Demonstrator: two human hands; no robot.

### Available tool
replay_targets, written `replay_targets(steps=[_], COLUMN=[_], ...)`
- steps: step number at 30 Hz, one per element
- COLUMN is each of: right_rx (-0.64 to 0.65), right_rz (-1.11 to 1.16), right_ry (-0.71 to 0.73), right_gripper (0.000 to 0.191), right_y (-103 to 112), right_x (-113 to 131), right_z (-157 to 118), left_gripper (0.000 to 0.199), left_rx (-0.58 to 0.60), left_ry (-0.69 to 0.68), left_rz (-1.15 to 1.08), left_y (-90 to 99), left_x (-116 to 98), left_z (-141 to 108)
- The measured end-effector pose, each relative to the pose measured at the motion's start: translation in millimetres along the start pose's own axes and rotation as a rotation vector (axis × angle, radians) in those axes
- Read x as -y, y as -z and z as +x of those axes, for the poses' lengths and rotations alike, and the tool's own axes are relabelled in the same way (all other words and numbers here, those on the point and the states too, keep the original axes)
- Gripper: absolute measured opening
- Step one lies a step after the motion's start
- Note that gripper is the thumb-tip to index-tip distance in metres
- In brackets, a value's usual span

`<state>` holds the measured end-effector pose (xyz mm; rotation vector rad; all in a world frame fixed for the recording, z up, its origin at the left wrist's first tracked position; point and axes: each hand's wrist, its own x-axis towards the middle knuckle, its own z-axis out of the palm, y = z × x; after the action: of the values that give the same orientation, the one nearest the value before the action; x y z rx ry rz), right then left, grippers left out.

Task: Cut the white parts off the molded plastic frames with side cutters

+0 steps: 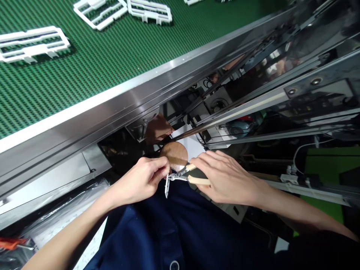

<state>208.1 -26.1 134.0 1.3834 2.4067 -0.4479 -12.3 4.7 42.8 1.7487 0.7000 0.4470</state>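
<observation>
- The person's left hand (146,178) pinches a small white part (167,187) between thumb and fingers, near its upper end; the rest hangs below the fingers.
- The right hand (227,178) is wrapped around the pale handles of a pliers-like tool (198,181), whose handles stand apart; its jaws meet the part close to the left fingertips, but whether they are closed on it is unclear.
- The part is in front of the dark blue clothing, beside the green belt (112,71) with its metal edge (168,65).
- It looks light and fairly stiff, probably plastic; thin sections could snap or mark if squeezed hard, and smooth faces may slip.
- A thicker edge, clear of the jaws, seems the safest hold.
- The tool appears heavier and rigid, best held by its handles.
</observation>
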Motion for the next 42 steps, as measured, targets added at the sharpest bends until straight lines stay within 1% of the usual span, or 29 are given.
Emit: replay_targets(steps=[5,7,9,12,14,17,20,22,24,27,29,38,42], right_rx=[-0.002,0.017,0.043,0.082,0.105,0.115,0.074,0.018,-0.048,-0.129,-0.156,-0.201,-0.189], right_rz=[-0.151,-0.166,-0.126,0.037,0.196,0.394,0.457,0.449,0.421,0.355,0.306,0.198,0.180], right_ry=[0.036,0.040,0.023,-0.078,-0.184,-0.312,-0.391,-0.415,-0.401,-0.338,-0.300,-0.183,-0.151], right_gripper=[0.013,0.011,0.010,0.016,0.022,0.027,0.021,0.018,0.021,0.027,0.028,0.029,0.026], right_y=[9.7,11.7,9.5,-1.9,-12.8,-27.9,-36.8,-39.5,-40.9,-41.8,-41.5,-35.9,-34.6], right_x=[4.0,2.2,-3.7,-18.4,-28.9,-40.4,-44.8,-44.7,-43.3,-40.0,-38.1,-40.0,-43.4], right_z=[3.2,6.7,10.4,14.5,15.8,15.2,13.4,13.0,13.8,17.2,20.2,31.1,34.0], left_gripper=[0.015,0.015,0.015,0.017,0.019,0.030,0.031,0.028,0.031,0.038,0.041,0.041,0.041], left_rx=[0.000,-0.019,-0.058,-0.113,-0.121,-0.112,-0.152,-0.193,-0.217,-0.221,-0.206,-0.196,-0.202], left_ry=[0.022,0.044,0.084,0.146,0.143,0.119,0.201,0.254,0.276,0.306,0.323,0.353,0.355], left_rz=[-0.036,-0.074,-0.158,-0.417,-0.645,-0.942,-1.147,-1.287,-1.403,-1.466,-1.478,-1.470,-1.456], left_y=[-4.5,-8.4,-13.9,-25.1,-34.0,-47.2,-54.7,-53.9,-49.1,-39.8,-35.5,-31.4,-29.2], left_x=[-0.5,3.1,9.7,23.4,32.8,44.6,52.0,53.6,52.0,45.5,41.0,33.3,33.0], left_z=[2.9,3.0,1.8,-1.8,-3.7,-2.9,2.4,6.8,11.1,16.6,19.4,23.5,24.3])
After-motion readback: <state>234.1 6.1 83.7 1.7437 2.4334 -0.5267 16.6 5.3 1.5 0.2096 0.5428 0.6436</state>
